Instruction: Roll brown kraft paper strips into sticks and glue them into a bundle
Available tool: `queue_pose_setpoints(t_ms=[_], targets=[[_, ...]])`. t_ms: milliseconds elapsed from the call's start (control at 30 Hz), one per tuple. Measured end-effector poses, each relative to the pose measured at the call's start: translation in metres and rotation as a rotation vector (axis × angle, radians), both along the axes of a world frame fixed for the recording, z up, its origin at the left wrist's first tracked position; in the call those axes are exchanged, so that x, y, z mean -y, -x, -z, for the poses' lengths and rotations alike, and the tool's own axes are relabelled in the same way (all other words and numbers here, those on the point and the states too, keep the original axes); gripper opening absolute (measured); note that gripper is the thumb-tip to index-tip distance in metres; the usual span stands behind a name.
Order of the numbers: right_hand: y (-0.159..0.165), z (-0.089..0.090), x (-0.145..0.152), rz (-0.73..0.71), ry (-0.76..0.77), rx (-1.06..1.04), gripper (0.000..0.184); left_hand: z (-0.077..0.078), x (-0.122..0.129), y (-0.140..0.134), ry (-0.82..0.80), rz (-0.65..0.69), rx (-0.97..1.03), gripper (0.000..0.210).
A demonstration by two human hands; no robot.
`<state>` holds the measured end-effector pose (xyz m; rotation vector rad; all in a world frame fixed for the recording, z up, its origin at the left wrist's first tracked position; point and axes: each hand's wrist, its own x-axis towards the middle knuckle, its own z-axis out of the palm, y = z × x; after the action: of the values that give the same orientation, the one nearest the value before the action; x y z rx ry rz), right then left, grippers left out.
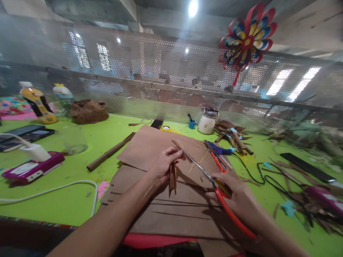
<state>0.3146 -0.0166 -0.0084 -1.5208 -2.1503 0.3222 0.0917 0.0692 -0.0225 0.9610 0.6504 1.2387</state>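
My left hand [167, 162] is closed on a bundle of thin brown strips [173, 180], which look like dried leaf or paper. Most of the bundle hangs below the fingers, and one thin piece juts up past the thumb. My right hand [235, 194] grips a pair of scissors [199, 167] with long metal blades and orange-red handles. The blades point up and left, with their tips by my left fingertips at the thin piece. Whether they touch it I cannot tell. Both hands are above brown cardboard sheets [142, 150] with dark slits.
Beyond my right hand lie a blue glue gun [219, 148] and an orange-handled tool [220, 165]. A brown roll [111, 151], clear cup [73, 141] and purple power strip [34, 167] are left. A white-filled jar [207, 121] stands behind; black cable [264, 175] and brown scraps lie right.
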Motion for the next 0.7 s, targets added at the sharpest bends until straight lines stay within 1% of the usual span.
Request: queue_pose_setpoints(t_ms=[200,367,500,700], targets=[[0.001,0.006,-0.003,-0.040,-0.013,-0.002,0.034,-0.001,0.001,0.000,-0.036,-0.008,-0.043,0.024],[0.000,0.012,-0.002,-0.024,-0.053,0.041,0.039,-0.004,0.003,-0.001,-0.030,-0.014,-0.059,0.024],[0.000,0.015,-0.001,-0.007,-0.070,0.051,0.040,-0.004,0.003,-0.001,-0.019,-0.022,-0.061,0.025],[0.001,0.013,0.000,-0.021,-0.069,0.038,0.037,-0.006,0.003,-0.001,-0.041,-0.021,-0.044,0.027]])
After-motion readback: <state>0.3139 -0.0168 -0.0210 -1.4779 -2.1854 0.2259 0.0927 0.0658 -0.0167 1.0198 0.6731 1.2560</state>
